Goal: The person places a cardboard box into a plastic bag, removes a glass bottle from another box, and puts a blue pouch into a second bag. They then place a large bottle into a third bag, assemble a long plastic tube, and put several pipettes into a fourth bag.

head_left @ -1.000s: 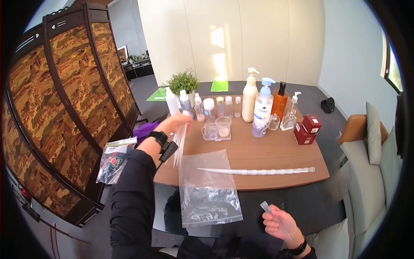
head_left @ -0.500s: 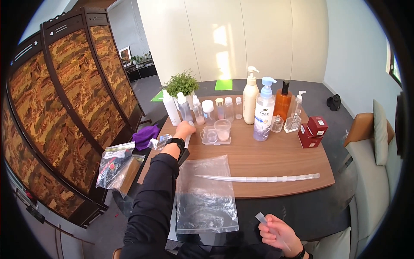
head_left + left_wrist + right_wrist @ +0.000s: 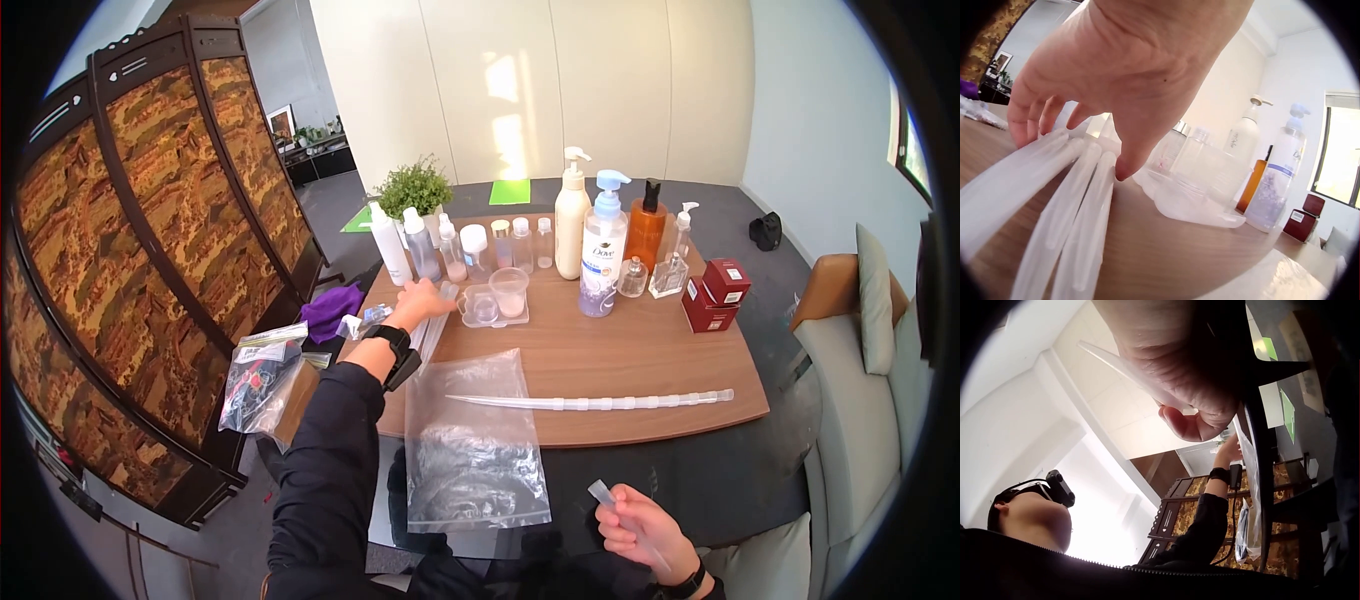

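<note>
My left hand (image 3: 418,304) is low over the tabletop at the left, fingers and thumb spread around the ends of several translucent tapered plastic tubes (image 3: 1063,219). The tubes lie fanned on the wood, fingertips against the left ones and the thumb beside the rightmost. Near the front edge, my right hand (image 3: 642,530) grips a single tapered translucent plastic piece (image 3: 601,492), its wide end sticking out past the fingers. A long row of white nested tapered tubes (image 3: 600,403) lies across the table, its thin end over a clear zip bag (image 3: 475,465).
A clear plastic case (image 3: 497,318) with small cups sits beside the left hand. Behind stand several small bottles (image 3: 422,250), pump bottles (image 3: 603,260) and a potted plant (image 3: 412,190). Red boxes (image 3: 712,305) are at right. A filled bag (image 3: 262,380) and purple cloth (image 3: 332,312) lie left.
My left hand has lowered the bundle of tubes from above the table onto the wood, and its fingers have loosened and spread. The right hand keeps its grip with little movement.
</note>
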Available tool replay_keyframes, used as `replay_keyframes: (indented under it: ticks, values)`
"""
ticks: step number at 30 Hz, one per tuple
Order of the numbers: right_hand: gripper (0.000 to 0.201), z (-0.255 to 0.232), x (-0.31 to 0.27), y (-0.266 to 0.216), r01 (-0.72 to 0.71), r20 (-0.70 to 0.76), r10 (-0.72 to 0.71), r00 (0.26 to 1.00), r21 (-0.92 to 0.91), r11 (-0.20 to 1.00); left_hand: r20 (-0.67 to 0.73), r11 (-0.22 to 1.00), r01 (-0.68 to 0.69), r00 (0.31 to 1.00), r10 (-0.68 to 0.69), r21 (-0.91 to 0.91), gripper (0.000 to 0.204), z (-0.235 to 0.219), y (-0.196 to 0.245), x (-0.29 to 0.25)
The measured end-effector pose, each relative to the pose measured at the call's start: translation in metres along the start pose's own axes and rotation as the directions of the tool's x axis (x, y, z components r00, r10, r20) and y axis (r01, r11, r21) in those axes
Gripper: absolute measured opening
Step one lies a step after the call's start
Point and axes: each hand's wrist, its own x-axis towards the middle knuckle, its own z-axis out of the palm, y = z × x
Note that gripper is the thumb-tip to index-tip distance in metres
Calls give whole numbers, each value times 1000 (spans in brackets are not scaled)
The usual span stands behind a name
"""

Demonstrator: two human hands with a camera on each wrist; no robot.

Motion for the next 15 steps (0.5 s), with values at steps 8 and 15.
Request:
replay_keyframes:
  ticks: [8, 15]
  values:
    - [4, 4, -1, 2, 14, -12, -15, 1000, -39, 999, -61, 982, -180, 982, 177, -62, 82, 12, -32, 6]
    - [5, 5, 1, 4, 41, 20, -40, 999, -33, 999, -397, 727, -668, 717, 572, -158, 34, -17, 3, -73]
